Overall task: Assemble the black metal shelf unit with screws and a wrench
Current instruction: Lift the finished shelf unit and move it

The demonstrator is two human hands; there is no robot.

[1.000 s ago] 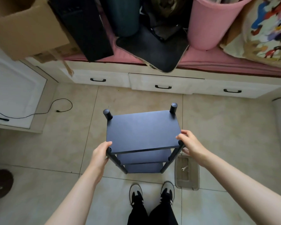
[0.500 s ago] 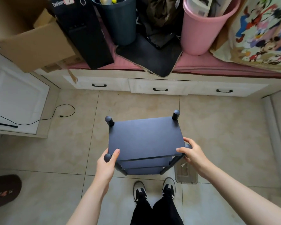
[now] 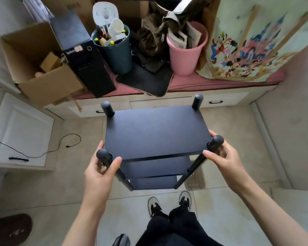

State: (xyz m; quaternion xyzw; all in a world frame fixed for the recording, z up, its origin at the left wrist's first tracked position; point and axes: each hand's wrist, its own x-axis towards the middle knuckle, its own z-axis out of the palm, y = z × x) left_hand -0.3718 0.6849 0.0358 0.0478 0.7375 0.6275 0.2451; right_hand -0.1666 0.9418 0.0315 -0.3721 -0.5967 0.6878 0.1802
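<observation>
Black shelf unit (image 3: 155,132) stood upright on the beige tiled floor (image 3: 229,206), matte flat boards, three tiers visible, round posts with domed caps at each corner. Left hand (image 3: 100,172) wrapped the near-left post (image 3: 105,158), thumb and fingers curled round it. Right hand (image 3: 222,158) curled round the near-right post (image 3: 212,144), thumb in front. Just below the right grip, a clear plastic tray (image 3: 196,180) on the floor, mostly hidden behind the post; contents hard to make out. Well beyond both grips, on a pink-cushioned bench: dark round bin (image 3: 116,55) holding tools and white tubes, pink bucket (image 3: 185,57) stuffed with papers, open cardboard box (image 3: 39,68) with smaller boxes, black computer tower (image 3: 87,68). Lower tiers partly hidden under the top board.
</observation>
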